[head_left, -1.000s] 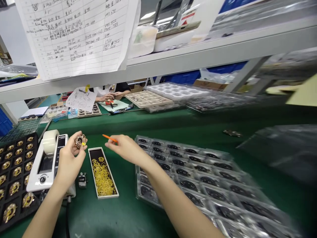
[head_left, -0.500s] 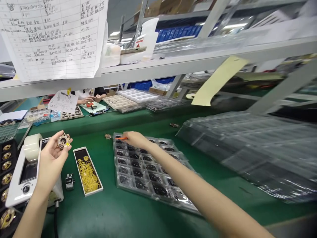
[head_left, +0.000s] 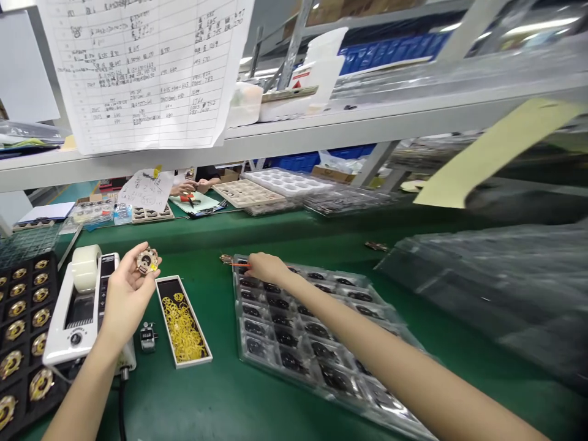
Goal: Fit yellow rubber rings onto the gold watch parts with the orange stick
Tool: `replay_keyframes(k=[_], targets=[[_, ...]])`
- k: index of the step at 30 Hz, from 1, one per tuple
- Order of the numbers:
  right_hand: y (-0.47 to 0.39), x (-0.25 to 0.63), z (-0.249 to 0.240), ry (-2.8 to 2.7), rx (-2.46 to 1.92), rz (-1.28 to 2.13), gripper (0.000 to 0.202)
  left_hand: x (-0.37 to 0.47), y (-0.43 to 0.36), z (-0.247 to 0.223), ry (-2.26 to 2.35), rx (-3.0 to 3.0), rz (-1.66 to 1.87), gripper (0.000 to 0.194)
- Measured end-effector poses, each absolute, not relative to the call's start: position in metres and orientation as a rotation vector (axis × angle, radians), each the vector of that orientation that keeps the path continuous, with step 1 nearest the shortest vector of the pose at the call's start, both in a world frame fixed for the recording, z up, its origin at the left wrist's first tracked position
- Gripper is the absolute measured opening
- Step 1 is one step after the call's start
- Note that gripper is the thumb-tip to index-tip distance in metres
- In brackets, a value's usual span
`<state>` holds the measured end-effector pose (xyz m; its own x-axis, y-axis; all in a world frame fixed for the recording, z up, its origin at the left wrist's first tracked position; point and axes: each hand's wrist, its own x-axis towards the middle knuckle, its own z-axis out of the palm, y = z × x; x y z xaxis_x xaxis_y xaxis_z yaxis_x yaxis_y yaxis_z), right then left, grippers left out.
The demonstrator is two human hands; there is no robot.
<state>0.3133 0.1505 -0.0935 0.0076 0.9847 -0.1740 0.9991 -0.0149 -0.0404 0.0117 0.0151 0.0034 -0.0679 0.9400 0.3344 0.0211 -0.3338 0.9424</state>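
My left hand [head_left: 126, 297] is closed on a round gold-coloured part [head_left: 147, 261], pinched at its edge; it has a dark centre and a yellow spot. My right hand [head_left: 266, 269] reaches over the far left corner of a clear plastic tray [head_left: 239, 343] whose pockets hold black round pieces [head_left: 285, 337]. Its fingers are closed on a thin orange stick-like tool [head_left: 241, 264], which points left over a corner pocket. The tool's tip is too small to make out. Just left of that corner, another gold-coloured part [head_left: 225, 259] lies on the green table.
A narrow white box [head_left: 207, 359] of yellow rings, a tally counter [head_left: 147, 337] and a white tape dispenser [head_left: 59, 349] stand left. Beyond them is a black tray [head_left: 27, 343] of gold parts. Clear trays [head_left: 496, 294] are stacked right. A shelf [head_left: 321, 128] crosses above; a co-worker's hands [head_left: 186, 188] show behind.
The view has turned left, so everything sits further right and more of the black tray shows. Both hands keep their holds; the right one stays at the clear tray's far left corner.
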Motion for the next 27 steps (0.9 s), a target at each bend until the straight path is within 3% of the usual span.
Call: replay_keyframes(k=[7,11,13,15,19,27], targets=[[0.142,0.263,-0.049,2.318,2.237,-0.351,0.020,0.010,0.007,0.011,0.985,1.428,1.500,0.049],[0.100,0.228,-0.007,2.827,2.079,-0.549,0.030,0.012,0.003,0.014,0.893,1.424,1.449,0.049],[0.070,0.212,0.008,3.454,1.835,-0.965,0.027,0.012,0.002,0.014,0.877,1.442,1.427,0.047],[0.042,0.200,0.017,3.725,1.710,-1.280,0.023,0.013,0.000,0.013,0.870,1.472,1.406,0.045],[0.015,0.190,0.022,3.772,1.793,-1.456,0.013,0.016,-0.004,0.007,0.869,1.549,1.365,0.046],[0.022,0.186,0.014,3.644,1.629,-1.828,0.017,0.029,-0.006,0.000,0.873,1.641,1.438,0.048]])
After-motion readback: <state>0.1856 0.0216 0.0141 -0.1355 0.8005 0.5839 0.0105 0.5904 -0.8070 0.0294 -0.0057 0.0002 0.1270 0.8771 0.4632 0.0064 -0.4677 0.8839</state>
